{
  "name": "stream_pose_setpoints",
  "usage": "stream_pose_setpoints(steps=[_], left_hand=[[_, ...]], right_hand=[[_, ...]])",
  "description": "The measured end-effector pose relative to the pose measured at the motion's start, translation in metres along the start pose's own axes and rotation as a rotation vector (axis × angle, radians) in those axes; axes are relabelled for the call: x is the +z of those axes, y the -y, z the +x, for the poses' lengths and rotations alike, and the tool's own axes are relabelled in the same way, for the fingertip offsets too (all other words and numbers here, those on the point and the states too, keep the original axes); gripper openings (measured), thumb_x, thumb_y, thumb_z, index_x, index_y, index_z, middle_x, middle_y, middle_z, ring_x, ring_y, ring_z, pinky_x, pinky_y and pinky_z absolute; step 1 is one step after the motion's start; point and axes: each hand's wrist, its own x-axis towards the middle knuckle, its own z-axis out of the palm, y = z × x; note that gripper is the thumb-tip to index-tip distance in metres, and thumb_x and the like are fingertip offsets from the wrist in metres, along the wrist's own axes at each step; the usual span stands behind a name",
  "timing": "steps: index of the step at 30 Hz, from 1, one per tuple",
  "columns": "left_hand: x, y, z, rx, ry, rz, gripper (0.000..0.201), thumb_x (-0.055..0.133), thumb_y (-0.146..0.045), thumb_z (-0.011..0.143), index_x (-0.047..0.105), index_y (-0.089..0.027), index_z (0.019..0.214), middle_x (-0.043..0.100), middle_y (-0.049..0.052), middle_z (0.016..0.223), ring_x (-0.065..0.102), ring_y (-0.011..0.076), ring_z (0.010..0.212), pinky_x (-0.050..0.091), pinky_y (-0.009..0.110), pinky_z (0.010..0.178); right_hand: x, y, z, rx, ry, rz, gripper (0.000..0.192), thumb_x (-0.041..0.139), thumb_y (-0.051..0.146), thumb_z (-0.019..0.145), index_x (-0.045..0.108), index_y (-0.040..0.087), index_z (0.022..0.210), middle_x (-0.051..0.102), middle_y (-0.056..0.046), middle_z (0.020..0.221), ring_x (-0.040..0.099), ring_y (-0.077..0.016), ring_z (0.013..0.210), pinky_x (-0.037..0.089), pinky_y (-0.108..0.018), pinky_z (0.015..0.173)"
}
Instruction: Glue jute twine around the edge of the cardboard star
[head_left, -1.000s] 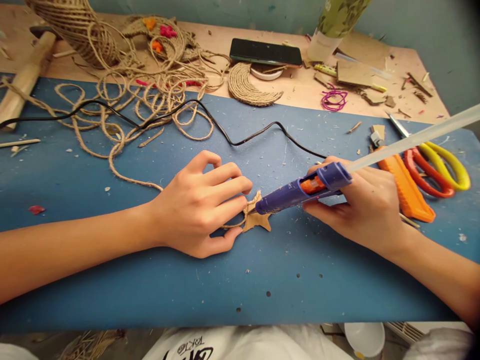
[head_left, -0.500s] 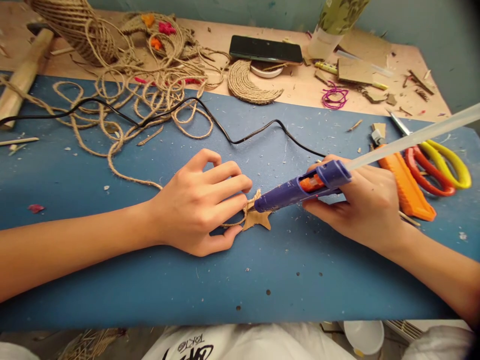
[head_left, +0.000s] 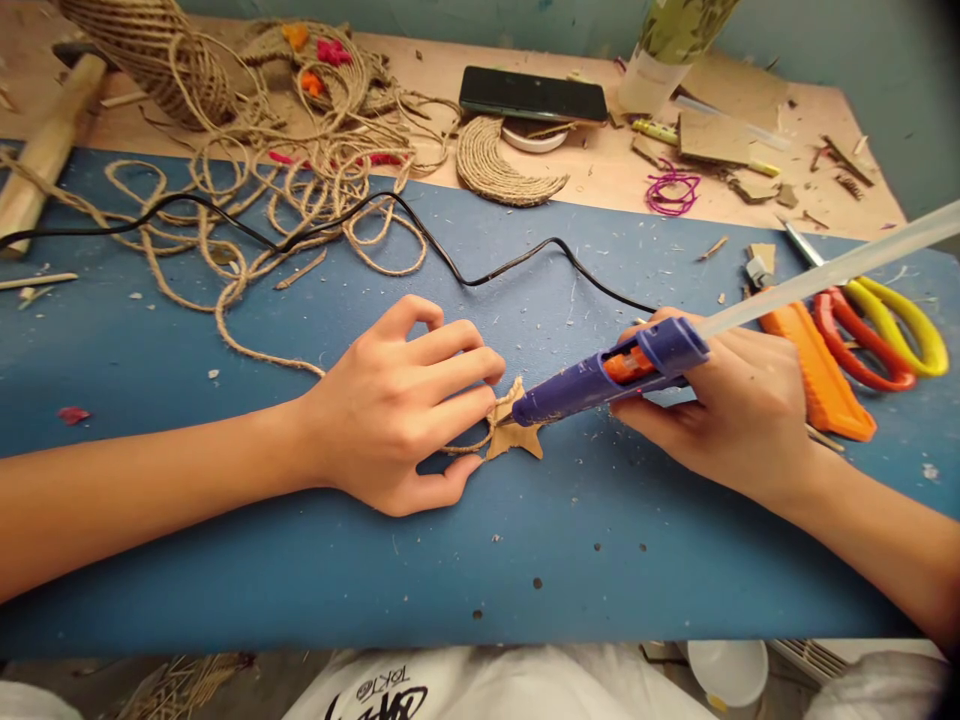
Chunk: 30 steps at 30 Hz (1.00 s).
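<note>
A small cardboard star (head_left: 517,438) lies on the blue mat (head_left: 375,560) at the centre. My left hand (head_left: 397,410) presses on its left part, fingers pinning a strand of jute twine (head_left: 247,340) against it. My right hand (head_left: 724,400) grips a purple glue gun (head_left: 600,378) with an orange trigger; a clear glue stick (head_left: 832,275) juts out behind it. The gun's nozzle touches the star's top right. Its black cord (head_left: 450,270) runs left across the mat.
Loose jute twine and a twine cone (head_left: 150,60) crowd the back left. A twine crescent (head_left: 502,175), a phone (head_left: 532,98), an orange utility knife (head_left: 817,375), and red and yellow scissors (head_left: 877,325) lie at the back and right. Cardboard scraps (head_left: 712,140) litter the far table.
Almost nothing has changed: both hands and the glue gun hold their places on the star, with only a slight shift of the view.
</note>
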Motion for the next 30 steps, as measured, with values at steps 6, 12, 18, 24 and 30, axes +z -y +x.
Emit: stream_pose_setpoints(steps=[6,12,18,24,30], left_hand=[[0.0000,0.0003,0.0003,0.001,0.003,-0.003,0.019,0.064,-0.030,0.090,0.071,-0.016,0.100,0.082,0.012,0.111,0.075,0.0322,0.097,0.046,0.053,0.089],[0.0006,0.0008,-0.0004,-0.003,0.012,-0.001,0.019,0.064,-0.030,0.089,0.071,-0.016,0.100,0.082,0.012,0.112,0.075,0.0320,0.097,0.046,0.054,0.089],[0.0008,0.0009,-0.0003,0.000,-0.002,0.009,0.015,0.065,-0.028,0.090,0.070,-0.017,0.098,0.082,0.011,0.112,0.075,0.0311,0.096,0.048,0.053,0.089],[0.0013,0.0014,0.0004,0.013,-0.015,0.018,0.014,0.065,-0.026,0.090,0.071,-0.015,0.097,0.082,0.011,0.110,0.076,0.0307,0.094,0.048,0.054,0.087],[0.0013,0.0014,-0.0002,0.019,-0.015,0.012,0.016,0.066,-0.026,0.088,0.073,-0.013,0.096,0.082,0.011,0.109,0.076,0.0312,0.094,0.049,0.055,0.086]], right_hand=[[-0.0011,0.0009,0.0002,-0.007,0.011,-0.006,0.016,0.074,0.030,0.101,0.061,0.021,0.103,0.070,-0.002,0.079,0.065,-0.0180,0.067,0.046,-0.030,0.062],[-0.0017,0.0021,0.0004,-0.005,0.013,-0.020,0.017,0.072,0.035,0.103,0.061,0.022,0.103,0.068,-0.001,0.078,0.063,-0.0177,0.064,0.047,-0.030,0.062],[-0.0016,0.0025,0.0006,-0.012,0.018,-0.019,0.018,0.073,0.034,0.102,0.060,0.021,0.103,0.067,-0.002,0.077,0.059,-0.0181,0.064,0.046,-0.030,0.063],[-0.0011,0.0033,0.0002,-0.016,0.028,-0.016,0.018,0.071,0.035,0.104,0.061,0.021,0.105,0.071,-0.004,0.082,0.060,-0.0187,0.066,0.046,-0.031,0.064],[-0.0023,0.0041,0.0010,-0.035,0.030,0.000,0.018,0.070,0.035,0.104,0.062,0.018,0.105,0.076,-0.007,0.087,0.061,-0.0168,0.064,0.046,-0.030,0.065]])
